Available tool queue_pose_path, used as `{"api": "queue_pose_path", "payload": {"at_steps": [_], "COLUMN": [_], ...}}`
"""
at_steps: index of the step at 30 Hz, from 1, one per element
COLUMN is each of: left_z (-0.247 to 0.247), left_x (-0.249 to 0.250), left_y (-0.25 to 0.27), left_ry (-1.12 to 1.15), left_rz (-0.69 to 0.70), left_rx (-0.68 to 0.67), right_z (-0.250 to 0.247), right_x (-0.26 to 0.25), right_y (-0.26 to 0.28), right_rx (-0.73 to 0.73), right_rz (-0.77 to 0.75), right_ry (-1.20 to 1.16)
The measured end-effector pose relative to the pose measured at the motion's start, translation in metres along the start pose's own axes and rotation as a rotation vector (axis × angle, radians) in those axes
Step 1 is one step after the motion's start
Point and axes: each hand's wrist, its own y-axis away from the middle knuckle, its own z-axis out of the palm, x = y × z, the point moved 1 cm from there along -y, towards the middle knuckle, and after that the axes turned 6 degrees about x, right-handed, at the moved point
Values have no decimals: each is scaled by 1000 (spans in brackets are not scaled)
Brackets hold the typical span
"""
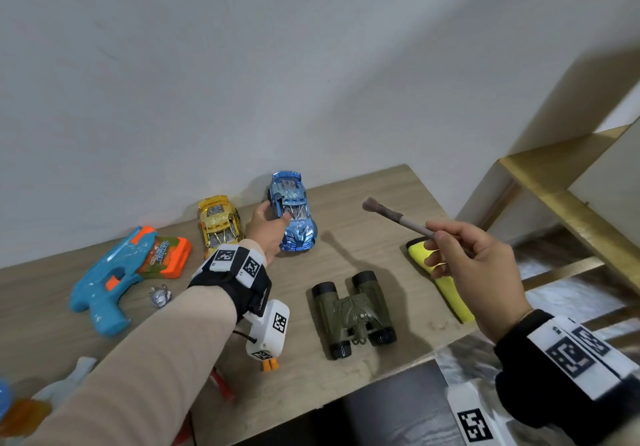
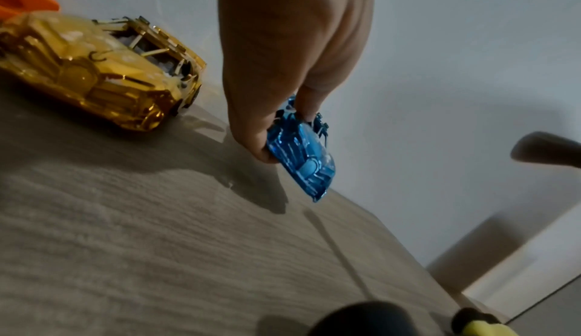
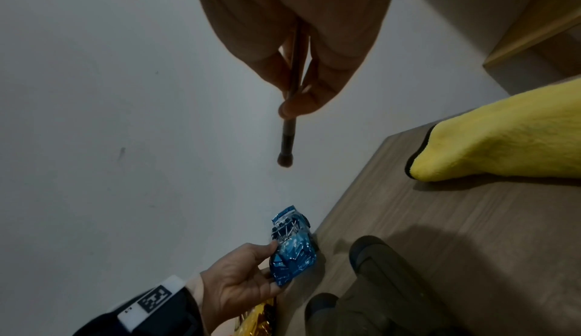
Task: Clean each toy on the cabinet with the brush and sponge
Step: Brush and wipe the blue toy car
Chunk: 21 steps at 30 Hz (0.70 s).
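Left hand [image 1: 268, 229] gripping the blue toy car [image 1: 294, 213] by its side, thumb and fingers curled round the body, car near the back wall on the wooden cabinet top [image 1: 381, 203]; whether the wheels touch the surface cannot be told. Right hand [image 1: 474, 269] pinching the handle of a slim brush [image 1: 394, 218], held in the air above the cabinet, dark bristle tip pointing toward the blue car but well apart from it. Just left of the blue car, a gold toy car [image 1: 219, 224], standing on the cabinet. Further left, a blue and orange water gun [image 1: 117, 272] lying flat, with a small silver figure [image 1: 160, 296] beside its grip. Olive green binoculars [image 1: 353, 314] lying in front, between the two hands. Yellow sponge [image 1: 446, 282] lying at the right edge of the cabinet, below the right hand.
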Motion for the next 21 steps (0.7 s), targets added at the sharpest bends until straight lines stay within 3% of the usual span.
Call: {"api": "queue_pose_path", "payload": {"at_steps": [5,12,17,21], "left_z": [-1,-19,-32,-35], "left_x": [23,31,2,-25], "left_y": [56,180,260,313], "left_ry": [95,236,308,272], "left_rz": [26,135,217,327], "left_rx": [-112,-282,-283,-235], "right_z": [-9,-46,-81,-105], "right_x": [-21,-61,-86,-99], "right_y": [18,53,80,99], "right_rx": [32,25,-32,-160], "right_rz": [-33,-112,-175,-242], "right_ry": [-66,-231,-363,-358]}}
